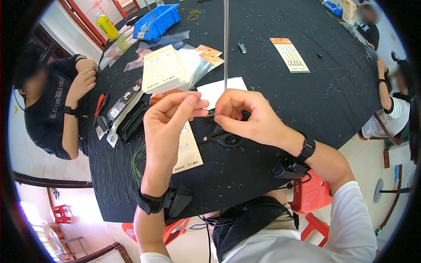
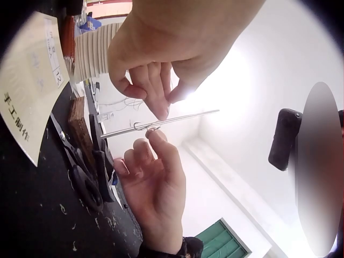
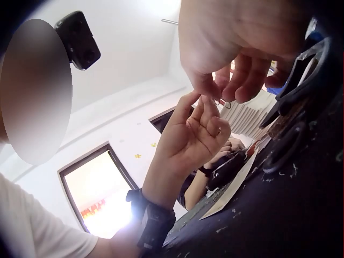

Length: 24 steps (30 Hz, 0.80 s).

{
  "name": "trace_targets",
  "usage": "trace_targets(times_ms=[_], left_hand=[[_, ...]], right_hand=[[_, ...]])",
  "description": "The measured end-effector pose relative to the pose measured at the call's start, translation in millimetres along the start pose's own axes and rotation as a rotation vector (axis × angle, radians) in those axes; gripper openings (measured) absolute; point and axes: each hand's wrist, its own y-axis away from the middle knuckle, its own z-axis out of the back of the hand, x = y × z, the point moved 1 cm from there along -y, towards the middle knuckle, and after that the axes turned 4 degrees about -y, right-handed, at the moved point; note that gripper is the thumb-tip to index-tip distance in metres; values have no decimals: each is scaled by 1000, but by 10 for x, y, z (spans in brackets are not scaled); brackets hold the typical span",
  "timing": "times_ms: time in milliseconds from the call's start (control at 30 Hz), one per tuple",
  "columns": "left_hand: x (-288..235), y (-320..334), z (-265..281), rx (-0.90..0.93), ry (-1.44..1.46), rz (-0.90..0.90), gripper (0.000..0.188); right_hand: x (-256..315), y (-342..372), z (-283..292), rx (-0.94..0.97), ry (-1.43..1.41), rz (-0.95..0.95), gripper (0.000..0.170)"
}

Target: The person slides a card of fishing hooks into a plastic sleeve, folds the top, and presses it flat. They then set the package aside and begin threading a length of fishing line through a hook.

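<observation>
Above the near part of the table, my left hand has its thumb and forefinger tips together, seemingly pinching a fine line that is barely visible. Close by, my right hand pinches a small metal hook between thumb and finger, its other fingers curled. Another thin curved hook lies against the metal rod in the left wrist view. That rod stands upright just beyond both hands in the head view. Fingers partly hide the hooks.
Black-handled scissors and a printed card lie beneath the hands. Stacked cards, a blue bin and red-handled pliers are at left, a hook packet at right, coiled line near left. Other people sit around the table.
</observation>
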Motion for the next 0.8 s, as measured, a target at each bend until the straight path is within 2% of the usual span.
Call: trace_targets(times_ms=[333, 400, 800], left_hand=[[-11, 19, 0, 9, -29, 22, 19], [0, 16, 13, 6, -40, 14, 19], [9, 20, 15, 35, -28, 15, 19]], right_hand=[[16, -7, -3, -1, 22, -40, 11], [13, -7, 1, -54, 9, 1, 13], [21, -1, 1, -19, 18, -21, 8]])
